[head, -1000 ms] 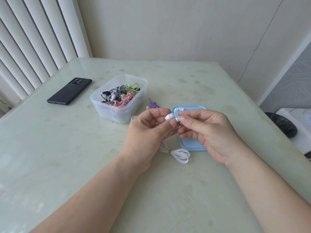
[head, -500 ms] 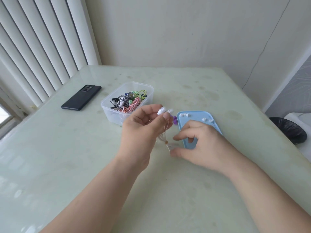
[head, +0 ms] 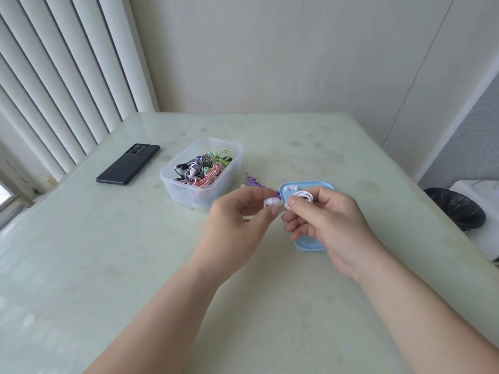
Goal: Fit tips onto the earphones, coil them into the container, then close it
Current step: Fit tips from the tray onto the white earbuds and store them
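Now the right hand (head: 333,222) grips the earphones (head: 303,196) too.

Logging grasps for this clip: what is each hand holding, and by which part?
Left hand pinches the white earphones at the earbuds; right hand grips their coiled cable.

The pale green table (head: 108,265) has a black phone (head: 128,163) on the left. A clear box (head: 186,194) sits in the middle. Purple earphones (head: 252,182) lie between it and a blue lid (head: 307,245).
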The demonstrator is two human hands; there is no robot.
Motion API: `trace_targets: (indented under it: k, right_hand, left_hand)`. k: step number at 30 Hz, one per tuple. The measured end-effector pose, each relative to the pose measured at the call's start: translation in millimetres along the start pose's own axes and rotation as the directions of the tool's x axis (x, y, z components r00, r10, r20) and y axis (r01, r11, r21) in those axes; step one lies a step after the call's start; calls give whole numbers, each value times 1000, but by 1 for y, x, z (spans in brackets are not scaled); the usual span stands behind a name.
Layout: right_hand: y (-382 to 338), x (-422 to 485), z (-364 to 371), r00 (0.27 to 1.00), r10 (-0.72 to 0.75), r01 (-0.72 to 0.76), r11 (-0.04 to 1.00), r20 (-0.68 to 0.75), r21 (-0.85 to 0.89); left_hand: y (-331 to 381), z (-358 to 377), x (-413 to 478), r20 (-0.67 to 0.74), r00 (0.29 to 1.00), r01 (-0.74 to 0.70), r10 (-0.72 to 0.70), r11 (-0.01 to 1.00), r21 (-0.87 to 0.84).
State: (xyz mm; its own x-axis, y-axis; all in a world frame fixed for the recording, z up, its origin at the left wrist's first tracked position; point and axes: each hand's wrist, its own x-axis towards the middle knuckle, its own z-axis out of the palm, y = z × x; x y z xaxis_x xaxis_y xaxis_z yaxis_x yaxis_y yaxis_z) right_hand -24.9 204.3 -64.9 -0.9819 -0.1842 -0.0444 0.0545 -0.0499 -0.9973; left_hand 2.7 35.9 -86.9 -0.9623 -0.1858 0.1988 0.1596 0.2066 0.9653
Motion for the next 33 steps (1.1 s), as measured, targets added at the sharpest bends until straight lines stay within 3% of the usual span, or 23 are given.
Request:
trace_targets:
  k: [3, 6, 10, 14, 16, 18, 22, 24, 28, 33]
  right_hand:
    - [-2, -1, 8, 997, 67, -71, 989, 34, 128]
    - [-7, 1, 16, 990, 134, -142, 965, 50, 220]
    - [-30, 15, 33, 981, 176, -187, 970, 85, 156]
    - [-51, 38, 47, 980, 176, -185, 978, 96, 95]
    - [-56, 49, 53, 982, 176, -183, 978, 67, 103]
    - [-59, 59, 57, 982, 186, -189, 974, 32, 127]
    - [-57, 72, 59, 982, 184, -189, 970, 49, 150]
    - [-53, 74, 60, 982, 181, -188, 968, 59, 166]
    - [-52, 78, 56, 981, 177, -188, 965, 75, 185]
    - [-53, 86, 51, 984, 167, -176, 965, 62, 193]
  left_hand:
    - [0, 2, -3, 40, 993, -117, 112, 984, 135]
    - [4, 4, -5, 66, 986, -161, 153, 976, 147]
    - [15, -10, 1, 68, 984, -171, 163, 976, 134]
    - [33, -33, 23, -69, 994, -70, 81, 985, 157]
    - [41, -50, 44, -110, 991, -49, 79, 967, 251]
    - [49, -69, 73, -94, 988, -72, 124, 897, 435]
    - [48, -93, 138, 26, 994, -87, 107, 618, 781]
    - [37, -94, 160, 52, 998, -56, 22, 526, 849]
    - [21, -87, 182, 43, 996, -1, -80, 465, 885]
    - [32, -91, 189, 178, 970, -132, -164, 257, 957]
